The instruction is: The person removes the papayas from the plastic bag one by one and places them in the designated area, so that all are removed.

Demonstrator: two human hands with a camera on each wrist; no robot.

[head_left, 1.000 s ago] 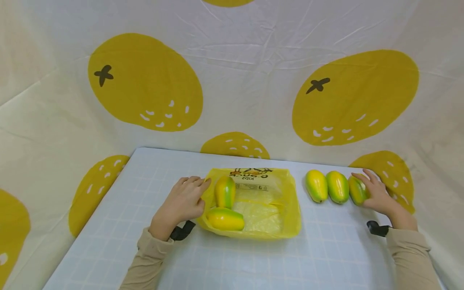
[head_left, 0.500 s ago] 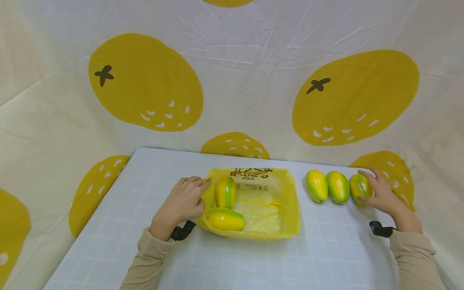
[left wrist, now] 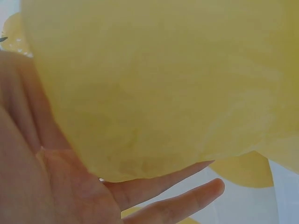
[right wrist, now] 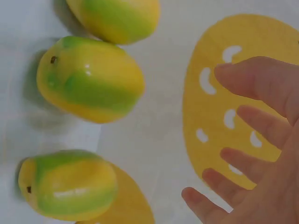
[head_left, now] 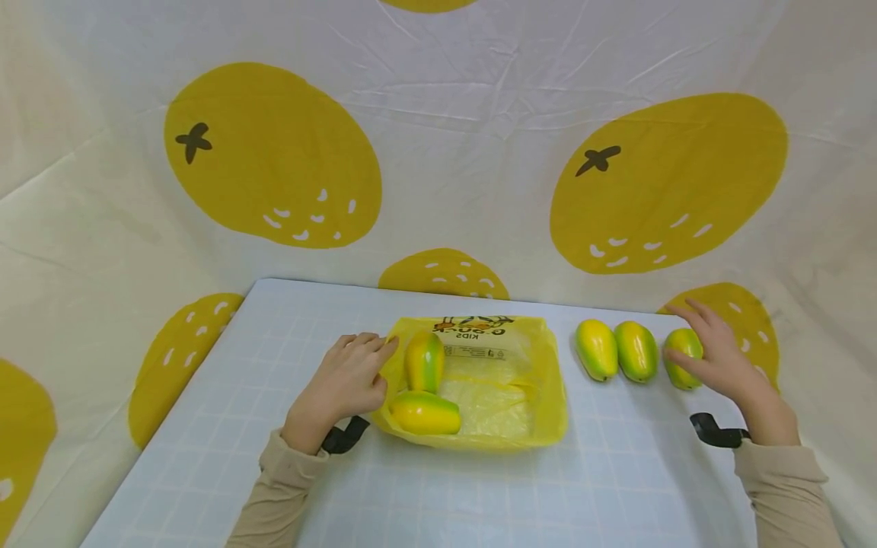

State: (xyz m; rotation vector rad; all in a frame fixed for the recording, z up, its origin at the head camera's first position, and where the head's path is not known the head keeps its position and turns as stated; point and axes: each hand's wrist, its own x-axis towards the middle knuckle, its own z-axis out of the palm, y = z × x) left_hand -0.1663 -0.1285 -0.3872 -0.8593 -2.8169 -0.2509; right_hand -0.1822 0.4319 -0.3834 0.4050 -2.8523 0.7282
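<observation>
In the head view, my left hand (head_left: 349, 380) rests at the left rim of a yellow plastic bag (head_left: 548, 418) lying with its mouth open. The left wrist view shows the bag's film (left wrist: 154, 93) across the palm, two straight fingers below it and the rest partly hidden. Two yellow-green mango-like fruits, one upright (head_left: 425, 361) and one sideways (head_left: 425, 413), lie in the bag's left part. My right hand (head_left: 719, 361), fingers spread and holding nothing, hovers beside the rightmost fruit (head_left: 678, 369). The right wrist view shows a gap between the hand (right wrist: 261, 154) and the fruits.
Two more such fruits, a left one (head_left: 597, 350) and a middle one (head_left: 637, 352), lie side by side right of the bag. The pale checked table (head_left: 479, 502) meets a fruit-printed cloth (head_left: 473, 190) at its back edge.
The rightmost fruit has shifted slightly right, leaving a gap beside the middle one. My right hand has come off it, moving right with fingers spreading. The left hand has stayed at the bag.
</observation>
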